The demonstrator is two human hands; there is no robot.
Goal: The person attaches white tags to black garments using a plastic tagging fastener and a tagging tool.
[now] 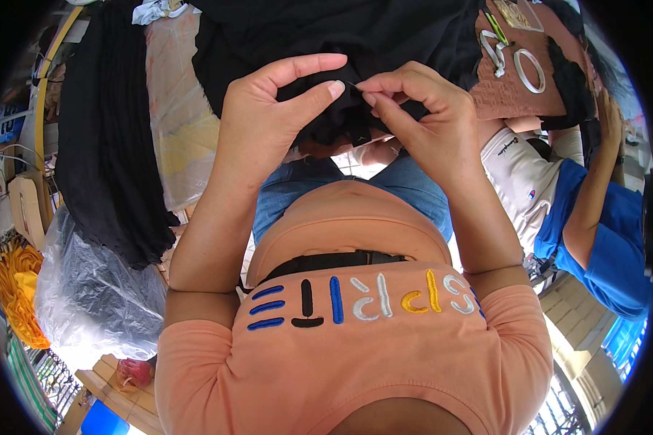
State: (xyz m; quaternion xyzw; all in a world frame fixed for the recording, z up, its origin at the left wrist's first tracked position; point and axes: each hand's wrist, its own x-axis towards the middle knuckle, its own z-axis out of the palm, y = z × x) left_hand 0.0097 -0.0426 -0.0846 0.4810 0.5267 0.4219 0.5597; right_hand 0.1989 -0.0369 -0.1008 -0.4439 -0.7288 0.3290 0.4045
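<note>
My right hand (432,101) pinches a thin sewing needle (353,85) between thumb and forefinger, its tip pointing left toward my other hand. Thread on it is too fine to make out. My left hand (265,105) is open, forefinger stretched out and thumb apart from it, with the thumb tip close to the needle. Its other fingers are hidden. Beneath both hands a large black cloth (326,32) spreads over the table and hangs toward my lap.
On the brown tabletop at right lie a white ring (517,70), a white strip (492,54) and yellow-green thread snips (496,27). A co-worker in blue (609,254) sits at right. Long black fabric (105,138) and a clear plastic bag (87,286) are at left.
</note>
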